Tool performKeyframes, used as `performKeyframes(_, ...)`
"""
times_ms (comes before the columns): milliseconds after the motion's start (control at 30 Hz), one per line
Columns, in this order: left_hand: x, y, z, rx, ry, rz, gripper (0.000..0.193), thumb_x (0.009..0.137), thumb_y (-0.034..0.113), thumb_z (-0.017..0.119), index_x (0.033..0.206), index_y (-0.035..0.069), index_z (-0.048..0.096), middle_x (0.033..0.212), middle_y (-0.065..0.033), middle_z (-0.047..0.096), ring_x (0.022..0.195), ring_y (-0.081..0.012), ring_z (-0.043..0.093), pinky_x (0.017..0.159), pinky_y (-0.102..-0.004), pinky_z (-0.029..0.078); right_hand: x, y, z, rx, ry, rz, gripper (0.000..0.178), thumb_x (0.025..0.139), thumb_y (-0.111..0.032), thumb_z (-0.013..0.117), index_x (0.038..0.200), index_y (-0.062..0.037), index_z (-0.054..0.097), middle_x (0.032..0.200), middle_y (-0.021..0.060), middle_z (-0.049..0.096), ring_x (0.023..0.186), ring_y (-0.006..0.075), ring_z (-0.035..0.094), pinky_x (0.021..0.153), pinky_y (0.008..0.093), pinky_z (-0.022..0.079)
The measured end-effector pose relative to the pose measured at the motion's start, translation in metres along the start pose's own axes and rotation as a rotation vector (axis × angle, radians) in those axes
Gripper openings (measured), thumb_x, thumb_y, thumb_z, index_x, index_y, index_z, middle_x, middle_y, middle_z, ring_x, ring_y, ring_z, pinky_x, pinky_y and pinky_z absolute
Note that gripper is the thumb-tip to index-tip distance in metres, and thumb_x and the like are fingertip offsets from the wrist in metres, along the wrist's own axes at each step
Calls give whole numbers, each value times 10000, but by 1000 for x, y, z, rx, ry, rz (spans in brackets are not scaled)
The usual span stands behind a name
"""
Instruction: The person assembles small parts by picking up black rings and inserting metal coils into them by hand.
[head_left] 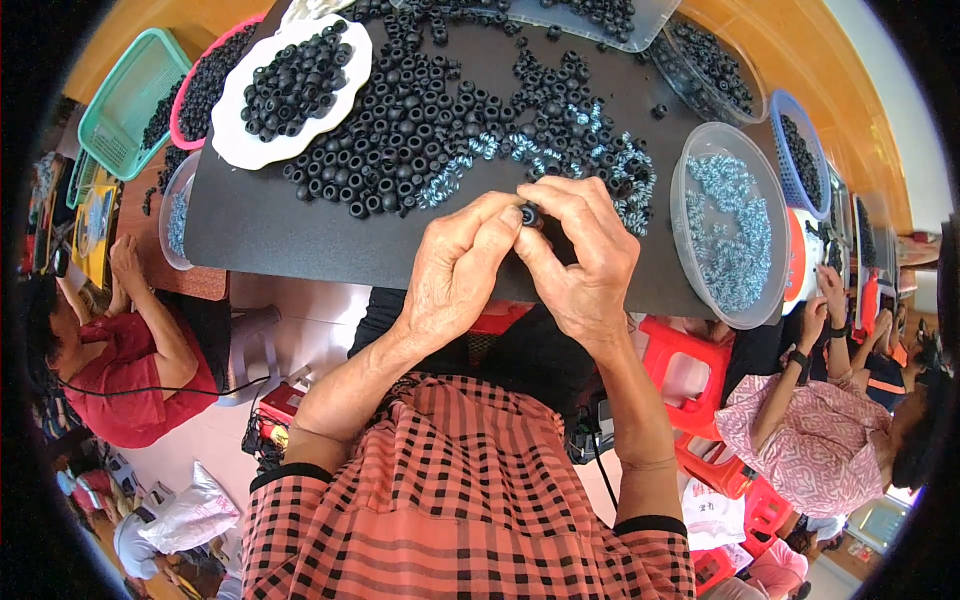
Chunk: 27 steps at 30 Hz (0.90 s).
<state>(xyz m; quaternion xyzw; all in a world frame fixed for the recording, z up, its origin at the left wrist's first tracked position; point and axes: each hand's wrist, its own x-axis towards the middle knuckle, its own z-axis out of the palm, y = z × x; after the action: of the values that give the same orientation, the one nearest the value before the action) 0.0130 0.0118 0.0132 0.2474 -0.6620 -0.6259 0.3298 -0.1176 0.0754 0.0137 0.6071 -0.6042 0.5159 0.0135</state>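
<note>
Just past the table's near edge, my left hand (450,262) and my right hand (588,255) meet fingertip to fingertip. Between them they pinch a small round black piece with a hole (531,214); whether a spring sits inside it I cannot make out. Beyond the fingers spreads a heap of similar hollow black pieces (400,140). Small light-blue coiled springs (440,185) lie along the heap's near side, with more at its right end. To the right, a clear round tub (684,220) contains many loose blue springs (735,260).
A white scalloped plate (228,140) of black pieces stands at the far left, beside a pink basket (178,118) and a green basket (150,60). Clear containers (745,112) and a blue basket (818,205) line the right. Co-workers (140,370) sit on both sides, near red stools (690,350).
</note>
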Motion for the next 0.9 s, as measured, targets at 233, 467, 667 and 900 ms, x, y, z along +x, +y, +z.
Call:
performKeyframes(233, -2, -4, 0, 15, -3, 37, 224, 976, 147, 464, 892, -36, 560, 740, 2, 492, 693, -52, 417, 590, -230, 376, -2, -3, -2, -30, 11, -46, 312, 648, 48, 735, 948, 6, 663, 900, 124, 651, 789, 242, 603, 692, 317, 496)
performKeyframes(467, 1, -5, 3, -42, -20, 14, 228, 979, 153, 485, 884, -23, 593, 724, 3, 546, 687, -54, 465, 594, -227, 395, -3, 3, -4, 62, 72, -11, 284, 671, 38, 737, 943, 10, 658, 880, 115, 635, 749, 239, 586, 647, 322, 486)
performKeyframes(667, -2, -5, 5, 29, -59, 22, 191, 972, 136, 503, 924, -6, 621, 734, -16, 607, 678, -68, 533, 596, -230, 416, -3, 0, -7, 48, 99, 83, 223, 731, 6, 728, 945, 8, 670, 880, 112, 645, 757, 216, 603, 648, 310, 490)
performKeyframes(900, -3, -6, 4, 54, -49, 64, 191, 969, 127, 494, 859, 4, 589, 689, -10, 571, 645, -59, 499, 569, -237, 404, -4, -3, -6, 124, 60, 158, 209, 745, 7, 720, 947, 11, 667, 884, 110, 650, 751, 214, 604, 645, 307, 490)
